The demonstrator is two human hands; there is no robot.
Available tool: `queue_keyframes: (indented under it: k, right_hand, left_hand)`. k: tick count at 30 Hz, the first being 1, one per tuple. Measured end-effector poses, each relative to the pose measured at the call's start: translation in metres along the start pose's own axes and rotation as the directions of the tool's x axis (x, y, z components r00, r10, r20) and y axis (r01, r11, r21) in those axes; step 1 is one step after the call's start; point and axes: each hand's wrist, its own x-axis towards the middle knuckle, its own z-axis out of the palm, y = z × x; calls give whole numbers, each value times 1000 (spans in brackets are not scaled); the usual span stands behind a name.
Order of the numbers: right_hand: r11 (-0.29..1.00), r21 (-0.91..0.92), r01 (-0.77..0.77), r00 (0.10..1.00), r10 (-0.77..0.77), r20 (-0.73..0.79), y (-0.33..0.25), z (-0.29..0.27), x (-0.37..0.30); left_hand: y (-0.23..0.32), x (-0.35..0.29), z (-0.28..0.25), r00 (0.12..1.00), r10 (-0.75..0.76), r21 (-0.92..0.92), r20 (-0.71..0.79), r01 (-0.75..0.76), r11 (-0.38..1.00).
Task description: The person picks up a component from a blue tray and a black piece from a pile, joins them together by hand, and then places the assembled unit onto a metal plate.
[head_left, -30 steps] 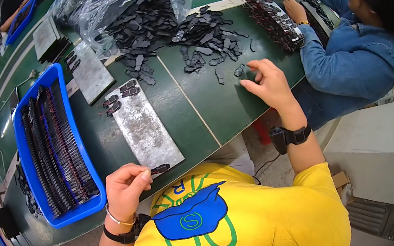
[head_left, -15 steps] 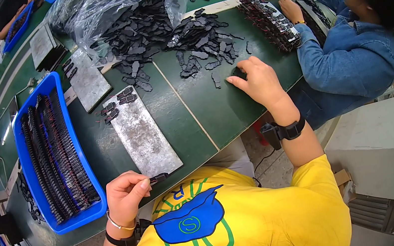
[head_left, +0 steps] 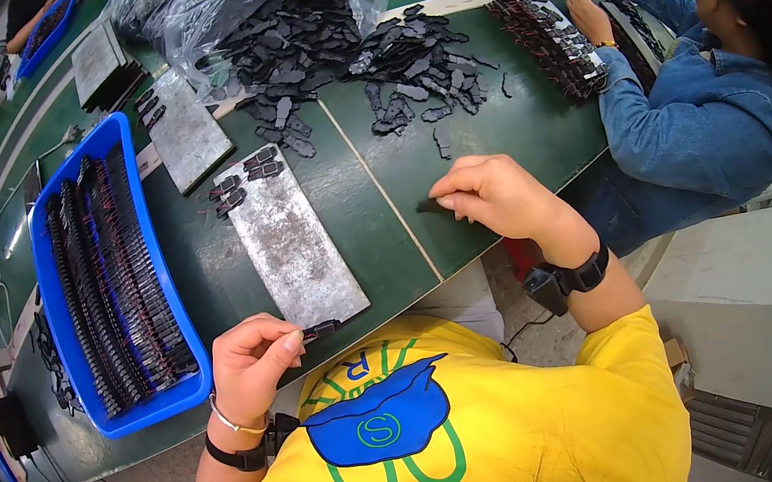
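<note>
Near the table's front edge my left hand [head_left: 254, 366] pinches a small black plastic part [head_left: 323, 329] beside the near end of a worn metal plate [head_left: 301, 253]. Several small black assemblies with thin wires [head_left: 263, 163] lie on that plate's far end. My right hand [head_left: 503, 197] is closed, thumb against fingers, on a thin black plastic piece [head_left: 428, 205] held over the green table [head_left: 386, 241]. Beyond it spreads a loose heap of flat black plastic pieces [head_left: 415, 64], with one single piece [head_left: 441, 142] lying apart on the near side.
At the left stands a blue bin [head_left: 188, 362] filled with rows of wired black parts. A second metal plate [head_left: 194, 154], stacked plates [head_left: 100, 69] and a clear plastic bag [head_left: 178, 24] are farther back. A co-worker's denim sleeve [head_left: 678, 141] is at right, beside lined-up wired parts [head_left: 550, 40].
My right hand has come away from the heap, moving nearer and left with a black piece between its fingers. The left hand keeps its pinch at the plate's near end. The view has shifted slightly.
</note>
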Motion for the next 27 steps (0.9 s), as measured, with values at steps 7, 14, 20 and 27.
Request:
queue_keyframes:
  k: [7, 14, 20, 27]
  right_hand:
    - [940, -318, 127, 985, -158, -72, -6, -1, -2]
    - [889, -437, 138, 987, -160, -14, -8, 2, 7]
    - [832, -530, 166, 985, -169, 42, -13, 8, 14]
    - [950, -309, 48, 966, -122, -227, -9, 28, -3]
  left_hand:
    - [-1, -1, -1, 1000, 11, -18, -5, -11, 1000]
    - [-3, 0, -4, 1000, 23, -12, 10, -23, 1000]
    - [0, -3, -3, 1000, -30, -23, -9, 30, 999]
    - [3, 0, -3, 985, -157, -141, -70, 146, 979]
